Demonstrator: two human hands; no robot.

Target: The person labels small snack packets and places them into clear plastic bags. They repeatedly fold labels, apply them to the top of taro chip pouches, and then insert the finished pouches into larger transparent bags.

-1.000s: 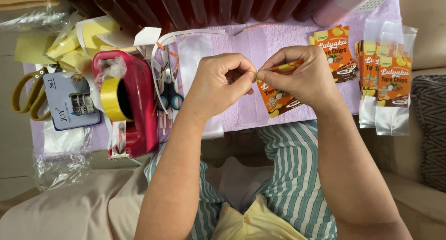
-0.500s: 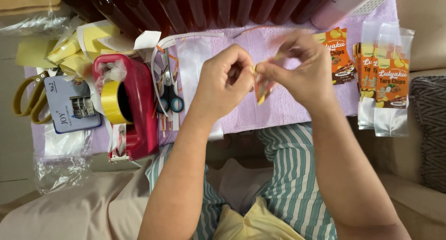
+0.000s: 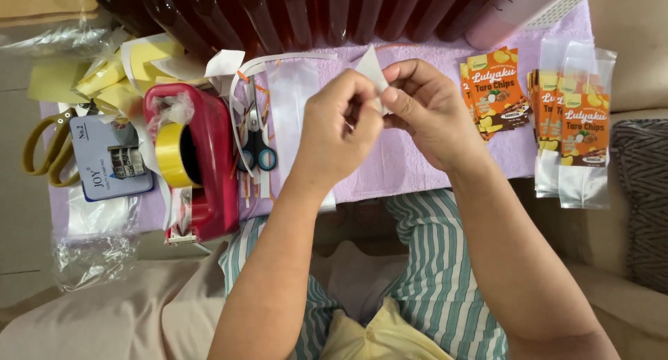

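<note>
Hands (image 3: 390, 120) pinch thin paper backing (image 3: 369, 67).

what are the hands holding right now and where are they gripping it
Both the left hand and the right hand pinch a small white paper piece at its lower end; its pointed tip sticks up above the fingers.
</note>
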